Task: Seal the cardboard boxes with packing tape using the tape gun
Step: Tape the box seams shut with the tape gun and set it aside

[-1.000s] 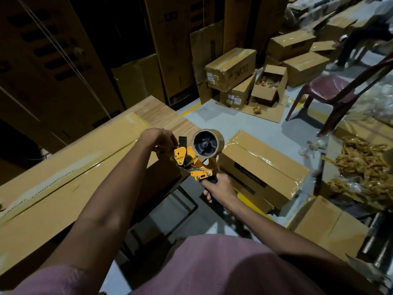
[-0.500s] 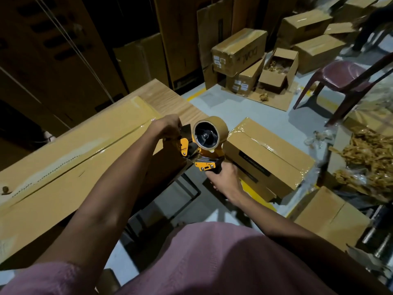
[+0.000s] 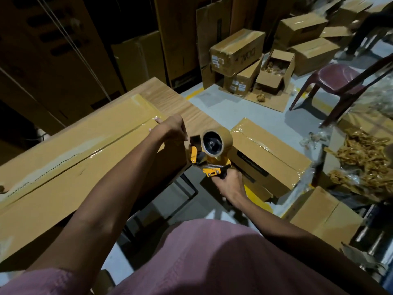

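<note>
Presently the long box (image 3: 70, 167) lies flat on the counter (image 3: 182, 103), its end at the counter's far right corner. Left hand (image 3: 172, 127) rests on that end, fingers loosely curled, gripping nothing I can make out. Right hand (image 3: 228, 183) is wrapped round the tape gun (image 3: 209, 155) handle, just off the counter's right edge. Gun looks light and rigid; handle is the sound hold. Box is stiff; tape film slippery.

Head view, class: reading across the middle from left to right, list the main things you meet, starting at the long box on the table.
long taped box → left hand → tape gun → taped box on the floor → heap of tan packing scraps
</note>
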`<state>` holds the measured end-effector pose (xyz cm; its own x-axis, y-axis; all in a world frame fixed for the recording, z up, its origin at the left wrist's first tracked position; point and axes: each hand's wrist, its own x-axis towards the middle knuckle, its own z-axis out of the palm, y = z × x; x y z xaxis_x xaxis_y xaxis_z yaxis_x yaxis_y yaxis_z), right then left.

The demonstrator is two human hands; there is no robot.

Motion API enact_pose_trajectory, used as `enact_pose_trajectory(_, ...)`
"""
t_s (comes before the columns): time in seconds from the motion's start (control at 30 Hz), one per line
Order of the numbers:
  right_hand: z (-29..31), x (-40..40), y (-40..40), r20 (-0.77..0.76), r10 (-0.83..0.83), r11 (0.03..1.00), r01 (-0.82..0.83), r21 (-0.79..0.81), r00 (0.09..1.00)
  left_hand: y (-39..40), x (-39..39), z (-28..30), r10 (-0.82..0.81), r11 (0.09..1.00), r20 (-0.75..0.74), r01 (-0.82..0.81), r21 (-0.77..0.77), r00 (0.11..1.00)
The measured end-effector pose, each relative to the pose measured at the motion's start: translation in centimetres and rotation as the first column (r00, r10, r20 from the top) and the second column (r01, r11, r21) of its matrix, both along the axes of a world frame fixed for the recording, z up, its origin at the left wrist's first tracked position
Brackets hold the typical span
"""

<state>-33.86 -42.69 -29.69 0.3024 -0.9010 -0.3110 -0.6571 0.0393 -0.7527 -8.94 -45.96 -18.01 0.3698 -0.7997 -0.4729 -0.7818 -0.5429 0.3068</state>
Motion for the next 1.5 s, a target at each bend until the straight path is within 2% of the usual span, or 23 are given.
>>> enact_pose_trajectory(0.07, -1.1, -0.7, 0.3, -0.003, -0.060, 0.996, 0.060, 0.064, 0.998, -0.1, 0.5, -0.4, 0.004, 1.000, 0.018, -0.004, -0.008, 1.000)
enact_pose_trajectory(0.17, -1.3, 0.1, 0.4, 0.108, -0.212, 0.958, 0.185, 0.217, 0.971, -0.4, 1.4, -1.9, -0.034, 0.999, -0.009, 0.035, 0.018, 0.999)
enact_pose_trajectory(0.27, -1.2, 2.0, 0.1, 0.170, -0.321, 0.921, 0.265, 0.286, 0.932, 0.7, 0.6, 0.1, -0.018, 0.999, -0.004, 0.018, 0.049, 1.000)
enact_pose_trajectory(0.53, -2.5, 7.5, -1.0, 0.178, -0.427, 0.857, 0.335, 0.391, 0.886, 1.0, 0.0, 0.0, -0.060, 0.998, -0.042, 0.060, 0.005, 0.997)
enact_pose_trajectory(0.63, -2.4, 9.7, -1.3, 0.142, -0.463, 0.837, 0.379, 0.395, 0.875, 1.2, 1.0, -0.5, -0.099, 0.993, -0.010, 0.100, 0.059, 0.995)
enact_pose_trajectory(0.73, -1.8, 11.4, -1.6, 0.097, -0.471, 0.823, 0.398, 0.405, 0.877, 0.5, 2.9, 0.9, -0.191, 0.971, -0.042, 0.195, 0.134, 0.981)
enact_pose_trajectory(0.83, -2.0, 12.7, -2.8, 0.067, -0.463, 0.811, 0.392, 0.433, 0.884, -0.2, 6.3, 2.1, -0.169, 0.984, -0.096, 0.174, 0.040, 0.981)
enact_pose_trajectory(1.0, -3.2, 15.3, -6.9, 0.069, -0.388, 0.793, 0.295, 0.532, 0.919, 0.0, 9.8, 1.6, -0.094, 0.995, -0.166, 0.089, -0.039, 0.982)
enact_pose_trajectory(1.03, -4.1, 15.8, -8.1, 0.056, -0.358, 0.807, 0.279, 0.520, 0.932, 0.0, 9.6, 1.5, -0.091, 0.995, -0.168, 0.085, -0.042, 0.982)
enact_pose_trajectory(1.07, -7.7, 16.1, -10.4, 0.031, -0.304, 0.831, 0.249, 0.497, 0.952, -0.1, 9.3, 1.4, -0.093, 0.995, -0.155, 0.087, -0.042, 0.984)
enact_pose_trajectory(1.13, -10.5, 17.0, -13.3, -0.012, -0.160, 0.869, 0.147, 0.473, 0.987, 0.0, 8.5, 1.3, -0.100, 0.995, -0.090, 0.098, -0.034, 0.991)
enact_pose_trajectory(1.23, -4.5, 18.2, -13.3, -0.053, 0.014, 0.860, 0.015, 0.510, 0.999, 0.1, 6.6, 1.7, -0.116, 0.992, -0.038, 0.118, 0.052, 0.992)
enact_pose_trajectory(1.3, -4.0, 18.8, -14.5, -0.043, 0.084, 0.860, -0.051, 0.507, 0.996, 0.0, 5.2, 1.9, -0.157, 0.976, 0.023, 0.152, 0.153, 0.987)
enact_pose_trajectory(1.37, -6.3, 19.3, -16.6, -0.056, 0.173, 0.872, -0.126, 0.473, 0.983, 0.2, 4.1, 1.5, -0.152, 0.971, 0.099, 0.130, 0.199, 0.983)
enact_pose_trajectory(1.4, -9.7, 19.7, -18.7, -0.040, 0.216, 0.862, -0.171, 0.478, 0.976, 0.3, 3.4, 1.3, -0.137, 0.975, 0.148, 0.107, 0.195, 0.979)
enact_pose_trajectory(1.5, -7.4, 21.1, -19.1, -0.144, 0.389, 0.850, -0.294, 0.436, 0.910, 1.0, 1.8, 0.5, -0.073, 0.994, 0.287, 0.048, 0.093, 0.955)
